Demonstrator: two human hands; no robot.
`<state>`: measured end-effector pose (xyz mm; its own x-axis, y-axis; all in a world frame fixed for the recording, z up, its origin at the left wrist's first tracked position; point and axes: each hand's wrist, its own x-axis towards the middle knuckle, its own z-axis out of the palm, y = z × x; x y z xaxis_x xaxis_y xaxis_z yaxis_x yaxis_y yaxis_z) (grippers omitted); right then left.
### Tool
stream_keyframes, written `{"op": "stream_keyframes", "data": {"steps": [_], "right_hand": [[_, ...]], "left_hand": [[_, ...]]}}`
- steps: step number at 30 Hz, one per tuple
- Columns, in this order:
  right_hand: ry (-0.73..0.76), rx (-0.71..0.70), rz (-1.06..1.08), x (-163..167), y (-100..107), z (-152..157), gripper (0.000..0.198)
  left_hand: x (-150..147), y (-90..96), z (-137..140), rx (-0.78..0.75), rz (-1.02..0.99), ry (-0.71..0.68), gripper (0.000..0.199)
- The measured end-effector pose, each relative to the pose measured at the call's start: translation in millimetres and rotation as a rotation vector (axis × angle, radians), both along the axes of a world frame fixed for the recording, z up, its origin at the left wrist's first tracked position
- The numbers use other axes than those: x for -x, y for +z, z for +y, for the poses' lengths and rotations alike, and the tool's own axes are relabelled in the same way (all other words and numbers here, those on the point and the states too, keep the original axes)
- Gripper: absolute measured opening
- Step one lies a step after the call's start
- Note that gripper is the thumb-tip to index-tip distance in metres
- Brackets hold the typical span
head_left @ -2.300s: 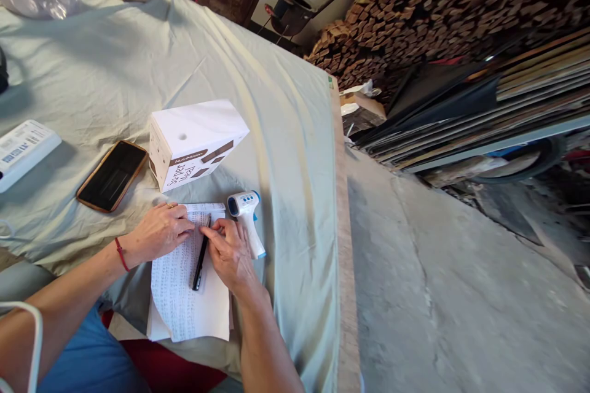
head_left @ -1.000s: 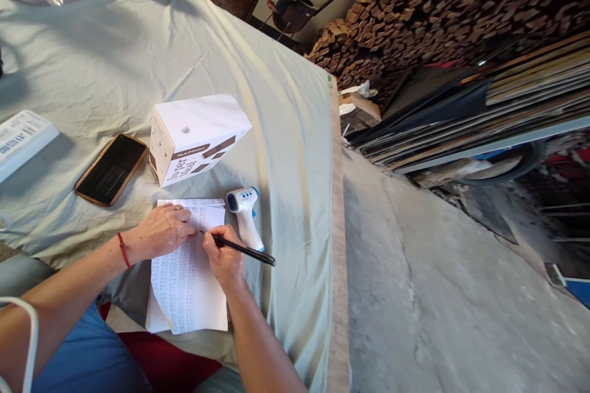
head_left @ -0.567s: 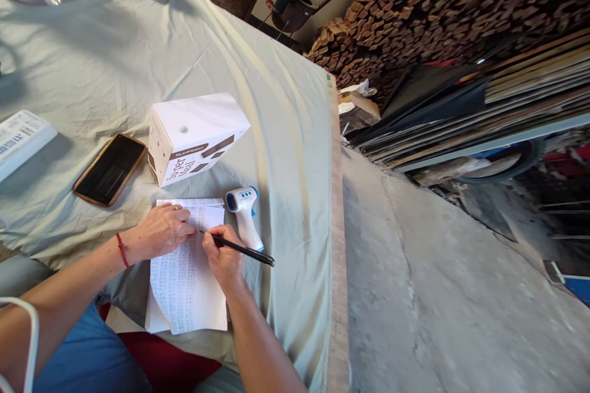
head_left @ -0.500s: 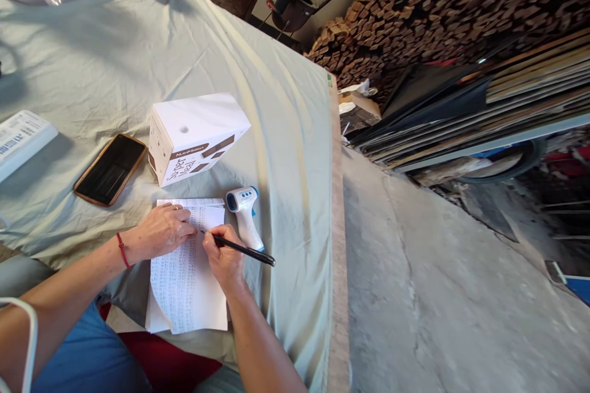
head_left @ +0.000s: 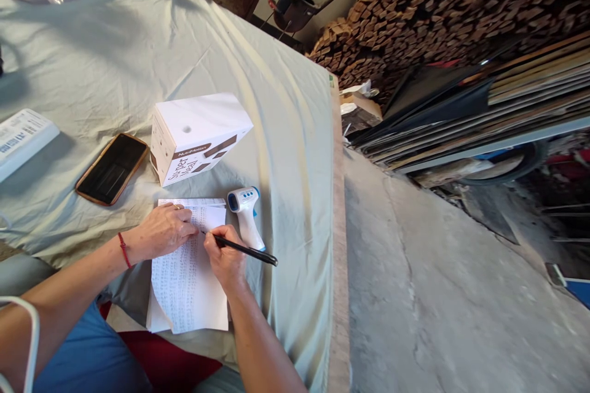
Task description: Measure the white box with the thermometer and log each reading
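Right hand (head_left: 227, 259) pinching slim black pen (head_left: 249, 250); left hand (head_left: 166, 230) loosely spread on white handwritten paper (head_left: 187, 285). Likely writing; next stroke needs steadiness.

The left arm (head_left: 69, 295) slants in from the lower left, its wrist (head_left: 133, 245) nearly straight. The left hand (head_left: 168, 230) lies palm down, back upward, with the fingers loosely bent, close together and pointing toward the right hand (head_left: 225, 258). The right arm (head_left: 260, 331) reaches up from the bottom edge, leaning leftward. The right hand is drawn into a writing pinch, thumb (head_left: 211, 247) foremost, the lower fingers mostly hidden. Both hands are bare, just beside each other with a narrow gap between
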<state>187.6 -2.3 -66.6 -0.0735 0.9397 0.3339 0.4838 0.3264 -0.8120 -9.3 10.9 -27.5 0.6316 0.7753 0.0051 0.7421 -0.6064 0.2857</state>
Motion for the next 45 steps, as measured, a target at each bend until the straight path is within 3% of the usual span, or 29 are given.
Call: {"op": "stream_keyframes", "data": {"steps": [8,45], "right_hand": [[0.012,-0.046,0.021,0.3,0.7,0.0,0.014],[-0.074,-0.003,0.024,0.8,2.0,0.4,0.015]], "left_hand": [[-0.8,0.0,0.4,0.000,0.003,0.009,0.022],[-0.3,-1.3,-0.7,-0.018,-0.010,0.003,0.022]]}}
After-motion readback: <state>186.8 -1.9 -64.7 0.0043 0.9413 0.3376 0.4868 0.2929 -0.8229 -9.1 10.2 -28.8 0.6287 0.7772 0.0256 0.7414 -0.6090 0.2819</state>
